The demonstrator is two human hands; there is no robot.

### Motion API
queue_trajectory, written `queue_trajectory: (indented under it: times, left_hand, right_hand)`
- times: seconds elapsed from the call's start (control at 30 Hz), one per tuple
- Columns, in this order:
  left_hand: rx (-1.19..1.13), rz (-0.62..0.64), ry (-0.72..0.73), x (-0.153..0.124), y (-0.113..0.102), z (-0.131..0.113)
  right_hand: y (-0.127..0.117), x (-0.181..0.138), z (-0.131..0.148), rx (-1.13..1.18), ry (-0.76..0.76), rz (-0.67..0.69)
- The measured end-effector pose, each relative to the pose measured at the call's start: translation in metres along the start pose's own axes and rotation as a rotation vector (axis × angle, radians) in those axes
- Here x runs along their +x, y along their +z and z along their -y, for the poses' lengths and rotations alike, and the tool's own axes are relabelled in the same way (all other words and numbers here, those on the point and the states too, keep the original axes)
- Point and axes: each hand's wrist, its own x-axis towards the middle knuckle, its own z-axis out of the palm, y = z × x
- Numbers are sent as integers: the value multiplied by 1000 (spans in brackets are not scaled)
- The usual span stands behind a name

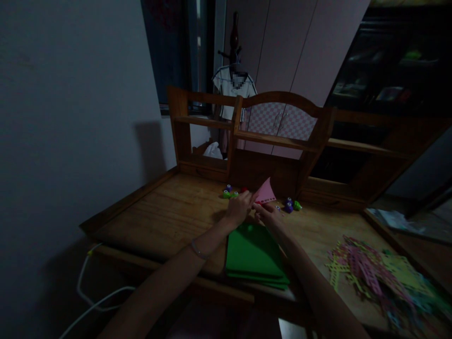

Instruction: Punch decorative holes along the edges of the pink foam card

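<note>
Both of my hands reach out over a wooden desk (pixel 165 216). My left hand (pixel 240 207) pinches the near edge of a pink paper sheet (pixel 265 192) that stands up from the desk. My right hand (pixel 268 215) is closed just below the pink sheet, gripping its lower edge. A stack of green sheets (pixel 254 254) lies flat right under my wrists. Small green and purple craft punches (pixel 229 192) sit to the left of the pink sheet, and more of these punches (pixel 291 205) sit to its right.
A pile of punched pink, yellow and green paper strips (pixel 370 273) covers the desk's right side. A wooden shelf unit (pixel 268 136) rises at the desk's back. A white cable (pixel 88 292) hangs off the left front edge. The wall is close on the left.
</note>
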Motion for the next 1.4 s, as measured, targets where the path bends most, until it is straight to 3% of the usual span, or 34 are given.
queue_trajectory:
  times: [0.37, 0.73, 1.2, 1.4]
  left_hand:
    - [63, -18, 12, -1, 0, 1]
    - [-183, -95, -100, 1, 5, 1]
    - [-384, -142, -336, 6, 10, 15]
    - [-511, -118, -325, 6, 7, 10]
  right_hand:
    - [0, 1, -2, -121, -120, -39]
    - [2, 5, -5, 153, 19, -23]
    - [-3, 6, -10, 212, 55, -105]
    - [-11, 15, -16, 263, 126, -110]
